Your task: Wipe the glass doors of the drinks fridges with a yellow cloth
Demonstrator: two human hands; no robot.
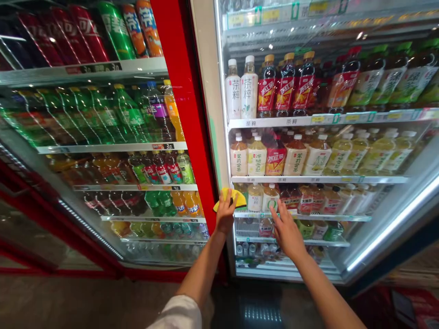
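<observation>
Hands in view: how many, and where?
2: the left hand on the yellow pad at the left edge of the right-hand cooler; the right hand in front of that cooler's lower shelves.

Your qtys: L hand (225, 214) + R hand (287, 230) = 2, yellow pad (240, 199) x1.
You've 2 coolers: L cooler (113, 148) at 9 o'clock, R cooler (291, 122) at 3. Cans: 1 green can (116, 29) btwn 10 & 11, 2 orange cans (150, 27) at 11. Btls: 1 purple-label btl (158, 107) at 10, 2 white-label btls (249, 89) at 1, 3 front orange-cap btls (285, 89) near 2. Many other btls (77, 116) too blurred/overlapped for you to cnt.
</observation>
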